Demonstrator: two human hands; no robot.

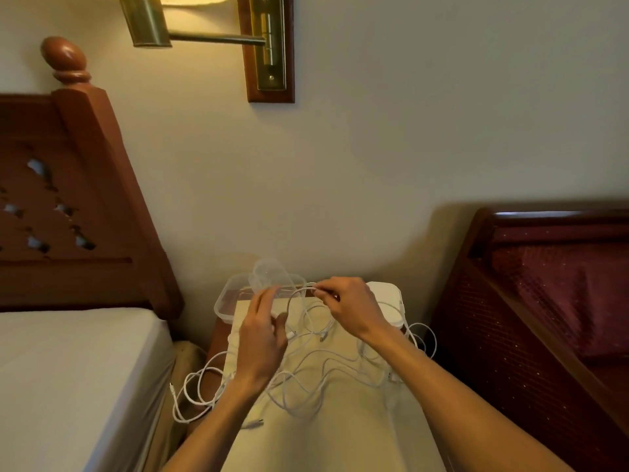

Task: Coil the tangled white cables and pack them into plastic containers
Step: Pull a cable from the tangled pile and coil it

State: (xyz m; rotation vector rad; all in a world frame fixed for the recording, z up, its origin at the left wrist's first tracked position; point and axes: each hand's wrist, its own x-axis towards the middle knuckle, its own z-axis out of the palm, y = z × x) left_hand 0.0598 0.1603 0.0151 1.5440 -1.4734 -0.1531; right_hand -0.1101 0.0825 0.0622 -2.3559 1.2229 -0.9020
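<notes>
With our right hand (350, 310) pinching one strand and our left hand (263, 338) half-open beside it, the white cables (316, 376) sprawled over the bench (340, 437) look light, limp and snag-prone, best held near a plug.

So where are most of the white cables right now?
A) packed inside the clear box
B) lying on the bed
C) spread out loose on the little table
C: the white cables lie tangled and loose across the table, some loops hanging off its edges, while the clear container behind holds no cable.
</notes>
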